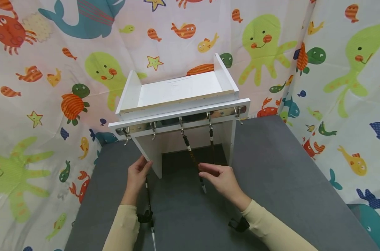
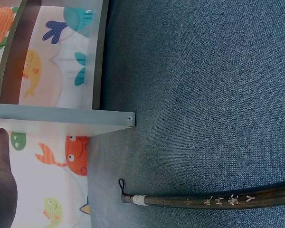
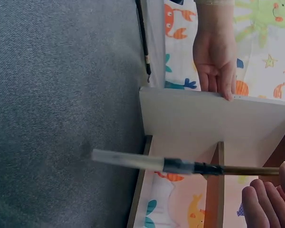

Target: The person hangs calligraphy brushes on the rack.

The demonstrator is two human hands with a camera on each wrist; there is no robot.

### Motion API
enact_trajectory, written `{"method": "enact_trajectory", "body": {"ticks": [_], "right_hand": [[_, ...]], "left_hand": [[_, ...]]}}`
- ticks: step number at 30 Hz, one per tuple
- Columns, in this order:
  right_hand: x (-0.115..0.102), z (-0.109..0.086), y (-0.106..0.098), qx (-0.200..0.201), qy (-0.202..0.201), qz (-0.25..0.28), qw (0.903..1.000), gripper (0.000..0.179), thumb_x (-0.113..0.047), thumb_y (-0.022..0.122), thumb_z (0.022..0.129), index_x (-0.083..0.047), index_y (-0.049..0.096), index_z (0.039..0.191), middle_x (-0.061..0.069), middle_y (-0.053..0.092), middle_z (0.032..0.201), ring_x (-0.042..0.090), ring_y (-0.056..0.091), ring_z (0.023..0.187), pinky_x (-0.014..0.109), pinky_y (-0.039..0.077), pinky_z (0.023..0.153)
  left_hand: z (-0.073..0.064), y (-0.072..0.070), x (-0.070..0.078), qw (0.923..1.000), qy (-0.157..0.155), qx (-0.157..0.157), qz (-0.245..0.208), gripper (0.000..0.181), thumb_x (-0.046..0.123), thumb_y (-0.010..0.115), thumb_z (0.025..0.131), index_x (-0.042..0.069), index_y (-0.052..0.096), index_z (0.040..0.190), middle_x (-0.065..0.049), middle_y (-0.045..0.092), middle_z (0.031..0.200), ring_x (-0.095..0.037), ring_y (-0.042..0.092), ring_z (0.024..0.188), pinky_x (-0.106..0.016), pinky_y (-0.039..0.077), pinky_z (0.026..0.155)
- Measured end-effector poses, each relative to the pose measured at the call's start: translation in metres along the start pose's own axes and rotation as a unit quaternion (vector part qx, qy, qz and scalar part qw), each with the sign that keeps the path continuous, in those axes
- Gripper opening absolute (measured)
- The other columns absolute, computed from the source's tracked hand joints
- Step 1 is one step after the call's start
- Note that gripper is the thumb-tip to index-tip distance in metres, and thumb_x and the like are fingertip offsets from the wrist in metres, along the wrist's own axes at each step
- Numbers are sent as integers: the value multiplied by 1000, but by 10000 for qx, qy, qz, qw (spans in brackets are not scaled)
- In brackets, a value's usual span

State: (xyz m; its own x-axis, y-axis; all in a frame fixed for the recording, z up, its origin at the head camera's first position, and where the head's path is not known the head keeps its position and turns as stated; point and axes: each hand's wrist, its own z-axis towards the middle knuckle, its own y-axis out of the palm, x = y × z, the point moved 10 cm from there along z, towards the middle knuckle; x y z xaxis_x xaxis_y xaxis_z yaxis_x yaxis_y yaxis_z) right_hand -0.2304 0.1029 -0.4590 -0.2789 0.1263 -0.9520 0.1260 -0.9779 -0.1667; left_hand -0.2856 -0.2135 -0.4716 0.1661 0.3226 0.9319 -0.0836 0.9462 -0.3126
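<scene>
A white wooden hook rack (image 1: 177, 104) stands on the grey table. My left hand (image 1: 137, 177) grips the front edge of its left side panel (image 2: 61, 114), thumb on the near face. From the middle hook hangs a writing brush (image 1: 191, 153) with a dark handle and pale tip. My right hand (image 1: 221, 179) pinches this brush partway down its handle; in the right wrist view its pale bristles (image 3: 126, 159) look blurred. A second brush (image 1: 212, 146) hangs on the hook to its right. A third brush (image 2: 218, 200), with characters on its handle and a cord loop, lies left of the rack.
Hooks are bare at the left end (image 1: 126, 134), second from left (image 1: 153, 129) and at the right end (image 1: 238, 113). The rack has an open tray (image 1: 177, 90) on top. A curtain (image 1: 183, 42) with sea animals hangs behind and beside the grey table (image 1: 265, 167).
</scene>
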Motion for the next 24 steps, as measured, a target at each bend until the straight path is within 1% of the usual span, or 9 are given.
{"method": "enact_trajectory", "body": {"ticks": [2,4,6,9,10,14,19,21,24], "right_hand": [[1,-1,-1,-5,12,62,10000,35,-15,80,87,-9,74,122,8,74,118,24,73,105,21,58,84],[6,-1,-2,0,-24,46,10000,35,-19,81,86,-11,75,120,5,75,117,21,74,103,21,58,84],[6,-2,-4,25,-55,-10,10000,35,-20,82,86,-11,75,119,4,76,115,19,74,102,22,59,83],[5,-4,-7,135,-116,-29,9998,35,-21,82,86,-10,76,118,4,76,114,15,74,100,23,59,83],[4,-4,-9,182,-128,-11,9998,34,-22,81,86,-10,76,117,4,77,113,15,74,100,23,59,83],[-1,-5,-16,336,-243,184,9990,31,-19,81,87,-9,77,115,9,77,111,14,75,99,24,59,84],[-12,-6,-31,570,-549,342,9963,27,-10,81,86,-7,77,113,12,77,107,17,76,96,25,59,84],[-18,-5,-39,704,-661,355,9947,27,-7,81,85,-6,77,112,12,77,106,16,76,94,25,60,84],[-25,-4,-51,928,-828,321,9917,27,0,80,84,-3,77,111,15,77,106,16,76,93,25,60,83]], "left_hand": [[0,0,-1,10000,-1,-19,22,50,13,64,100,3,50,147,-16,53,147,-23,56,131,-10,49,93],[3,0,-10,10000,-31,-4,-2,50,12,64,100,4,50,148,-15,53,147,-26,55,132,-11,48,94],[5,-1,-20,10000,-48,8,-24,50,12,64,100,7,50,148,-13,53,148,-23,55,131,-10,48,94],[9,-3,-35,9999,-14,113,-75,50,14,66,99,12,53,147,-11,55,146,-17,58,128,-10,49,93],[9,-4,-35,9998,34,156,-80,49,15,67,99,13,55,146,-11,57,145,-16,59,126,-10,49,93],[8,-6,-35,9995,161,264,-119,49,18,68,98,12,56,145,-12,59,143,-13,61,123,-11,51,92],[10,-4,-34,9997,81,190,-144,49,18,67,98,11,55,145,-12,58,143,-5,61,120,-11,50,92],[10,-2,-30,9998,53,139,-158,49,15,66,99,9,54,146,-14,57,144,-1,61,118,-12,50,92],[7,-1,-17,9999,42,85,-104,49,12,65,99,6,53,146,-16,56,144,2,60,117,-12,50,93]]}}
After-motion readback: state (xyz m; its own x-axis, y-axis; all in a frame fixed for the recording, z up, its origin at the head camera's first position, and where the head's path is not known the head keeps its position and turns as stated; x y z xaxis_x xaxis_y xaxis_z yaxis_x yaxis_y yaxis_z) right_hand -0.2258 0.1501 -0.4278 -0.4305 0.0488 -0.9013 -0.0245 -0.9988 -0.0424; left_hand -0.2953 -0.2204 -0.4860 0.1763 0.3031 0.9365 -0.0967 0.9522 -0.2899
